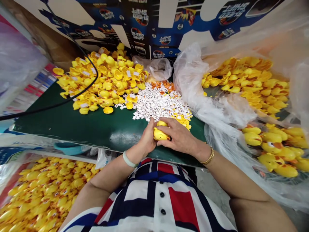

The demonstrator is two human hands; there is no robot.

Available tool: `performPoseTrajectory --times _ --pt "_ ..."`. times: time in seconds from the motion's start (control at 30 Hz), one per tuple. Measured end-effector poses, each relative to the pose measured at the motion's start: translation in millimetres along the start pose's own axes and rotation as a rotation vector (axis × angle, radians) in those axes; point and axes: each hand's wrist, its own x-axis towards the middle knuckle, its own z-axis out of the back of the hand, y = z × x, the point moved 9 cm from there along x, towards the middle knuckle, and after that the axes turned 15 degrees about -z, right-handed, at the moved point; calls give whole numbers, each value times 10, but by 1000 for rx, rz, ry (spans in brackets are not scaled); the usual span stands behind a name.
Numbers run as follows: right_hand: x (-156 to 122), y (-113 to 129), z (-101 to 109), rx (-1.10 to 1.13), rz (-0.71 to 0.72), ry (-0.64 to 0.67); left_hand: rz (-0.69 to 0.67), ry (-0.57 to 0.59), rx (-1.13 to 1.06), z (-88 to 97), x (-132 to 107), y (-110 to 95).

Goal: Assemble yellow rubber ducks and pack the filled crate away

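Observation:
Both hands meet around a yellow plastic toy duck [161,134] above the front edge of the green tabletop [96,129]. My left hand [147,138] closes on the duck's left side, wearing a pale bangle at the wrist. From the right, the fingers of my right hand [180,135] wrap over its top, hiding part of it. Just beyond the hands lies a heap of small white pieces [156,101], with small yellow pieces [184,120] at its near right edge and orange pieces [164,85] at its back.
Yellow shell halves [106,77] are piled at the back left, under a black cable [93,80]. Clear plastic bagging [193,90] drapes on the right beside more yellow shells [253,80] and ducks [272,146]. Many ducks [48,187] fill a container at lower left. Printed cardboard [166,29] stands behind.

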Motion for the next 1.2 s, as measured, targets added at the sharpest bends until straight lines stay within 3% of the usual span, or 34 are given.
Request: performPoseTrajectory --times 0.23,0.37,0.43,0.53,0.67,0.77,0.9,1.03,1.1,1.2 --pt "65 -41 -62 -36 -20 63 -88 -25 33 84 54 -61" --pt "39 -4 -115 -76 16 59 42 61 -39 -18 9 27" --pt "6 16 -161 -67 23 45 45 68 -52 -43 -27 32" --pt "-54 5 -204 4 13 13 -20 101 -24 -45 -87 -9" --pt "-59 -138 -118 266 -48 -66 -86 229 37 21 -173 -112" --pt "28 -227 -107 374 -127 -51 -236 275 225 181 -216 -312" --pt "121 -105 -272 434 -142 161 -399 392 692 270 -344 -487" --pt "140 -64 -277 532 -171 110 -525 400 1020 267 -469 -582" --pt "137 -98 -303 564 -206 80 -548 374 1005 276 -476 -598" --pt "152 -140 -397 623 -258 117 -514 285 731 366 -391 -604"
